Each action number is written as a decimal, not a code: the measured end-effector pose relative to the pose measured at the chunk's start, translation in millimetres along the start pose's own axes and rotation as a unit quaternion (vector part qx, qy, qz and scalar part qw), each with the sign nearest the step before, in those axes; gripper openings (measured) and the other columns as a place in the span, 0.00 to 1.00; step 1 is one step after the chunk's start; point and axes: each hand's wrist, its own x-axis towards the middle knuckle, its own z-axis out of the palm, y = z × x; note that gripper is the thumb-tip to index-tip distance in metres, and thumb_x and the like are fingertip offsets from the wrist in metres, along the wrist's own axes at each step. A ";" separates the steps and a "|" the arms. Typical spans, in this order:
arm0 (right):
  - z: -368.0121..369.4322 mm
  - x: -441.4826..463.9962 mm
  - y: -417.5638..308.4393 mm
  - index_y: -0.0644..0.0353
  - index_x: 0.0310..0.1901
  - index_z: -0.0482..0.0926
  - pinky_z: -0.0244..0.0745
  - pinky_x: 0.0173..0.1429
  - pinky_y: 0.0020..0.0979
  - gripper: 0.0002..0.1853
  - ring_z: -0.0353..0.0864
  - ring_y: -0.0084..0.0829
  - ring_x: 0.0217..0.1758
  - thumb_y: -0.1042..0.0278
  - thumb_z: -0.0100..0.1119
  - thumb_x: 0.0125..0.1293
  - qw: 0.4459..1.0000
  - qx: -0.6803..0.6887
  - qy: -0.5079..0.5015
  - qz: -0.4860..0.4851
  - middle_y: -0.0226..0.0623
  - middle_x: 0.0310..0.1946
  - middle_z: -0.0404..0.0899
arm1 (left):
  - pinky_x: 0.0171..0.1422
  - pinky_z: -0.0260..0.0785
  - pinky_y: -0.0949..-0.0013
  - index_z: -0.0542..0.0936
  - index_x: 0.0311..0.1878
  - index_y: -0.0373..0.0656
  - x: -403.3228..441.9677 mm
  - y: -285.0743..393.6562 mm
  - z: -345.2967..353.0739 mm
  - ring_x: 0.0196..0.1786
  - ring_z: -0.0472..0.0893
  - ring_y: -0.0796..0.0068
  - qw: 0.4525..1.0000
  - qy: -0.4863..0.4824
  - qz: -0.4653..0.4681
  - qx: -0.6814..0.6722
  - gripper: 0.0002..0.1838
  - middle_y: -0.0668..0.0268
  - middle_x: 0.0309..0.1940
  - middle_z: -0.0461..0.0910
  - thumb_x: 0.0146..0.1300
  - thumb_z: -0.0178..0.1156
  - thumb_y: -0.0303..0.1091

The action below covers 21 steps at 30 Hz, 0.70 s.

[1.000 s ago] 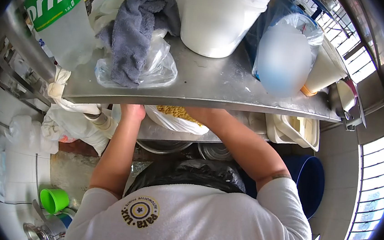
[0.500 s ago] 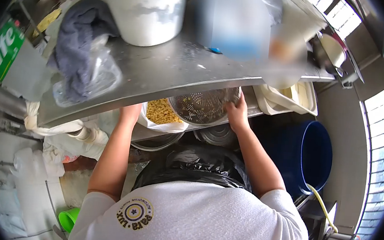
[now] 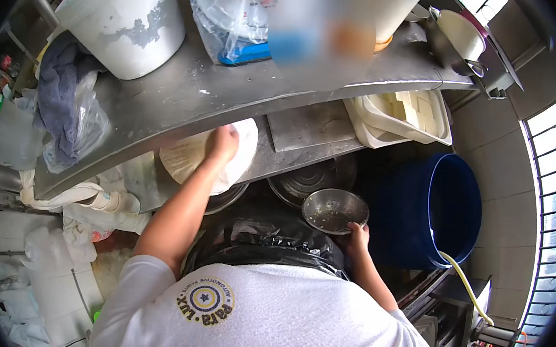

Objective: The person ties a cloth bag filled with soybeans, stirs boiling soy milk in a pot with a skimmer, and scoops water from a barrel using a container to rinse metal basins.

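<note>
Clamping thumb and fingers on the rim of a metal bowl (image 3: pixel 334 208), the right hand (image 3: pixel 355 238) holds it in front of the shelf's front edge, with a gap between. The round bowl shows no long axis; its mouth faces up. On the shelf (image 3: pixel 267 159), the left hand (image 3: pixel 223 145) touches a white bag (image 3: pixel 242 154); whether its fingers pinch it I cannot tell. A metal sheet (image 3: pixel 312 127) lies between bag and white tray (image 3: pixel 369 127). The tabletop (image 3: pixel 233 80) overhangs the bag; a blue barrel (image 3: pixel 397 207) stands right of the bowl.
</note>
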 end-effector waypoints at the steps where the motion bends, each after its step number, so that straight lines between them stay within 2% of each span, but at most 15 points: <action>1: 0.8 27.6 18.6 0.53 0.73 0.64 0.89 0.36 0.56 0.38 0.86 0.52 0.48 0.71 0.65 0.59 1.000 0.025 0.009 0.001 0.47 0.64 0.74 | 0.66 0.75 0.50 0.75 0.65 0.33 11.1 -12.3 -7.9 0.60 0.83 0.47 0.998 0.038 0.021 -0.041 0.23 0.42 0.55 0.84 0.72 0.59 0.36; 3: 43.5 21.0 -5.2 0.53 0.75 0.61 0.87 0.40 0.62 0.40 0.85 0.57 0.49 0.67 0.67 0.62 0.999 0.028 0.020 0.021 0.47 0.68 0.70 | 0.70 0.71 0.58 0.77 0.65 0.33 4.6 -7.2 -55.6 0.64 0.80 0.57 0.953 0.123 0.058 -0.270 0.21 0.52 0.61 0.83 0.75 0.59 0.36; 5: 83.9 1.6 -36.2 0.55 0.69 0.69 0.87 0.41 0.52 0.31 0.86 0.49 0.48 0.63 0.67 0.66 0.984 -0.089 0.140 0.058 0.44 0.60 0.77 | 0.75 0.65 0.63 0.76 0.67 0.33 -2.0 -15.9 -93.3 0.68 0.73 0.68 0.846 0.060 0.023 -0.529 0.21 0.59 0.66 0.77 0.77 0.59 0.36; 6: 90.5 14.8 -37.4 0.55 0.69 0.69 0.87 0.41 0.52 0.31 0.86 0.49 0.48 0.63 0.67 0.66 0.986 -0.088 0.133 0.056 0.44 0.60 0.77 | 0.75 0.65 0.63 0.76 0.67 0.33 -3.4 -14.9 -99.1 0.68 0.73 0.68 0.847 0.066 0.027 -0.527 0.21 0.59 0.66 0.77 0.77 0.59 0.36; 8: 108.9 43.5 -40.0 0.58 0.59 0.78 0.84 0.43 0.39 0.20 0.86 0.40 0.47 0.60 0.68 0.70 0.974 -0.207 0.076 -0.044 0.40 0.51 0.83 | 0.75 0.66 0.61 0.75 0.67 0.38 -4.9 -16.0 -110.8 0.68 0.74 0.64 0.760 0.057 0.040 -0.647 0.22 0.60 0.65 0.76 0.74 0.62 0.33; 9: 124.9 45.2 -46.2 0.58 0.59 0.78 0.84 0.43 0.39 0.20 0.86 0.40 0.47 0.60 0.68 0.70 0.974 -0.210 0.068 -0.049 0.40 0.51 0.83 | 0.75 0.66 0.61 0.75 0.67 0.38 -5.3 -17.7 -105.8 0.68 0.74 0.64 0.759 0.067 0.043 -0.646 0.22 0.60 0.65 0.76 0.74 0.62 0.33; 11: 170.0 29.3 -61.3 0.62 0.49 0.81 0.81 0.43 0.33 0.16 0.86 0.33 0.44 0.58 0.69 0.71 0.967 -0.094 -0.132 -0.196 0.37 0.44 0.86 | 0.75 0.64 0.63 0.74 0.68 0.38 -5.6 -25.4 -89.0 0.68 0.72 0.67 0.792 0.090 0.091 -0.597 0.23 0.58 0.64 0.75 0.73 0.63 0.32; 13: 229.6 -27.3 -96.7 0.64 0.56 0.79 0.82 0.52 0.35 0.24 0.86 0.39 0.51 0.54 0.73 0.68 0.848 -0.271 -0.203 -0.407 0.43 0.51 0.85 | 0.78 0.63 0.61 0.71 0.71 0.37 -13.4 -26.7 -105.8 0.70 0.71 0.68 0.826 0.098 0.136 -0.538 0.25 0.60 0.68 0.73 0.76 0.61 0.38; 14: 254.9 -77.3 -114.7 0.65 0.69 0.72 0.76 0.68 0.43 0.42 0.79 0.48 0.67 0.47 0.79 0.62 0.793 -0.268 -0.230 -0.497 0.51 0.65 0.78 | 0.77 0.63 0.60 0.72 0.70 0.38 -27.3 1.8 -112.3 0.69 0.72 0.67 0.817 0.071 0.127 -0.558 0.24 0.60 0.67 0.74 0.76 0.61 0.38; 15: 279.6 -102.1 -130.4 0.69 0.80 0.53 0.59 0.82 0.48 0.65 0.58 0.58 0.83 0.40 0.83 0.53 0.699 -0.283 -0.305 -0.581 0.63 0.78 0.58 | 0.77 0.64 0.59 0.73 0.69 0.39 -37.1 27.2 -116.0 0.68 0.73 0.67 0.806 0.043 0.118 -0.579 0.24 0.61 0.66 0.75 0.77 0.61 0.39; 16: 303.6 -120.6 -135.5 0.75 0.81 0.39 0.46 0.86 0.51 0.78 0.44 0.64 0.86 0.33 0.83 0.46 0.630 -0.336 -0.312 -0.627 0.71 0.82 0.43 | 0.75 0.66 0.59 0.75 0.67 0.38 -40.8 41.0 -115.9 0.67 0.75 0.67 0.799 -0.012 0.096 -0.593 0.22 0.61 0.64 0.77 0.76 0.61 0.38; 17: 326.1 -139.0 -135.0 0.78 0.80 0.33 0.42 0.87 0.53 0.83 0.38 0.69 0.86 0.29 0.82 0.43 0.617 -0.357 -0.316 -0.627 0.75 0.82 0.36 | 0.74 0.67 0.60 0.77 0.65 0.37 -43.4 53.9 -115.5 0.65 0.76 0.67 0.789 -0.067 0.075 -0.606 0.21 0.61 0.61 0.79 0.76 0.61 0.38; 19: 365.2 -154.5 -110.3 0.73 0.81 0.44 0.44 0.87 0.53 0.72 0.47 0.64 0.86 0.33 0.79 0.51 0.618 -0.393 -0.229 -0.641 0.68 0.81 0.50 | 0.66 0.73 0.59 0.81 0.55 0.33 -59.2 82.7 -114.6 0.57 0.83 0.66 0.946 -0.033 0.127 -0.297 0.16 0.57 0.50 0.86 0.74 0.59 0.36; 20: 379.7 -141.1 -93.7 0.68 0.80 0.52 0.50 0.85 0.52 0.61 0.54 0.60 0.84 0.38 0.76 0.57 0.663 -0.303 -0.306 -0.612 0.64 0.79 0.57 | 0.61 0.74 0.58 0.82 0.52 0.32 -67.4 99.4 -108.0 0.52 0.85 0.62 0.940 -0.026 0.193 -0.280 0.15 0.54 0.45 0.87 0.73 0.58 0.35; 21: 391.2 -128.9 -82.4 0.63 0.77 0.60 0.56 0.82 0.51 0.51 0.61 0.56 0.80 0.43 0.72 0.60 0.692 -0.256 -0.310 -0.599 0.59 0.74 0.64 | 0.56 0.76 0.57 0.83 0.48 0.32 -74.6 112.0 -105.5 0.48 0.86 0.59 0.930 -0.019 0.258 -0.261 0.14 0.51 0.40 0.87 0.71 0.57 0.34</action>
